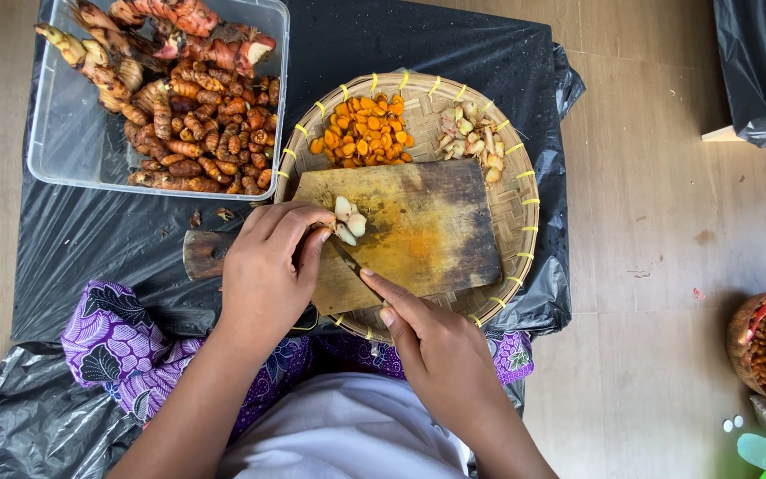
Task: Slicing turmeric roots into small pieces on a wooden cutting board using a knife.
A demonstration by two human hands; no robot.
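A worn wooden cutting board (418, 222) stained yellow lies inside a round woven bamboo tray (514, 206). My left hand (268, 266) presses on a pale root at the board's near left corner, next to a few pale cut slices (348, 218). My right hand (432, 341) grips a knife (345, 257), index finger along its back, the blade pointing at the root under my left fingers. On the tray's far side sit a heap of orange turmeric slices (363, 133) and a smaller heap of pale slices (472, 137).
A clear plastic tub (77, 146) of whole turmeric and other roots stands at the far left on black plastic sheeting (99, 239). Purple patterned cloth (113, 341) covers my lap. At the right on the wooden floor, a small basket (755, 341) and bags.
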